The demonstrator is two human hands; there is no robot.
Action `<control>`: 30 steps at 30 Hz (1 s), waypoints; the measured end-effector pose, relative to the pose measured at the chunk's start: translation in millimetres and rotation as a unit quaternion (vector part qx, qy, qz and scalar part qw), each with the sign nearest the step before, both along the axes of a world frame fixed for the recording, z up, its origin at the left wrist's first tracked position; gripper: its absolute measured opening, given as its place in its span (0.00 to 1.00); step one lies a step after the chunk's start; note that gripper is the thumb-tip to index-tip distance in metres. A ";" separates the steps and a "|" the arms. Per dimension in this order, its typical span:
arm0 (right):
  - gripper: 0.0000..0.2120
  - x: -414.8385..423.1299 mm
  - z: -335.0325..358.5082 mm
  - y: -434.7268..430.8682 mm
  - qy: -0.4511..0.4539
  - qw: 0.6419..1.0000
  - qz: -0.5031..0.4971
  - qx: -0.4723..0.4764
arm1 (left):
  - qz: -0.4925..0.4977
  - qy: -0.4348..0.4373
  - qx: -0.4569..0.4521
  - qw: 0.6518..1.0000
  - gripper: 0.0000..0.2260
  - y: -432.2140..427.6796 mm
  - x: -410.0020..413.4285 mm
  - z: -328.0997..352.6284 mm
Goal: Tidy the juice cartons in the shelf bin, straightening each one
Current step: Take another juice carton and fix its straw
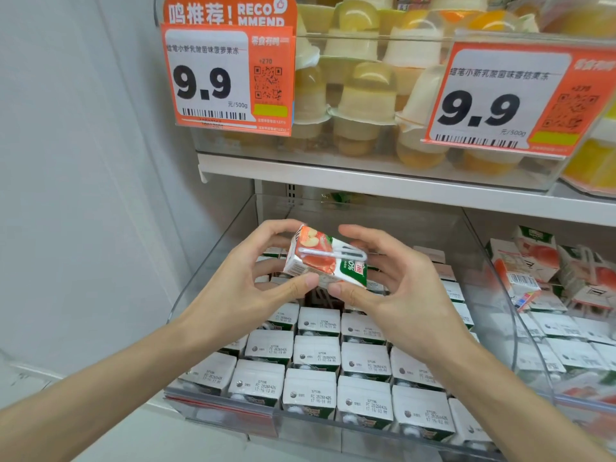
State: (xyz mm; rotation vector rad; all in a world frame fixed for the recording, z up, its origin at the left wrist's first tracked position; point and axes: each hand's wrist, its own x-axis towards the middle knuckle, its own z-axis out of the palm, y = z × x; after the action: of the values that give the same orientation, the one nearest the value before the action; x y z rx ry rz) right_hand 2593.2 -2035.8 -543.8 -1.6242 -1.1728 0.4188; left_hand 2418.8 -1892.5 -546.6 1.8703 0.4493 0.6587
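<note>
A juice carton is held tilted above the clear shelf bin, pinched between left hand and right hand by thumbs and curled fingers, probably for reorienting before being slotted among the upright rows

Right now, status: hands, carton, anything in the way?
Left hand and right hand both pinch one juice carton. It is tilted on its side above the bin. Upright cartons in rows below. Nothing blocking.

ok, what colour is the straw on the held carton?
The straw is white; head view.
</note>
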 end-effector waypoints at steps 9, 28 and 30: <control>0.28 -0.3 2.9 0.3 0.098 0.995 -0.014 0.007 | -0.020 0.024 0.020 0.999 0.30 -2.2 0.8 -2.2; 0.17 -0.6 4.0 1.6 0.157 0.987 -0.017 -0.002 | 0.016 0.030 0.037 0.999 0.29 -0.2 2.1 -2.1; 0.18 -0.9 4.0 1.7 0.171 0.985 -0.024 0.009 | 0.009 0.041 0.068 0.997 0.31 -1.2 2.6 -2.2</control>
State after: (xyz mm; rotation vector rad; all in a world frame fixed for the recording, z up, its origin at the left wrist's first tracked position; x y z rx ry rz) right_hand 2592.3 -2034.2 -539.7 -1.4894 -0.8741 0.6263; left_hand 2421.4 -1893.7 -548.8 2.0300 0.4850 0.6392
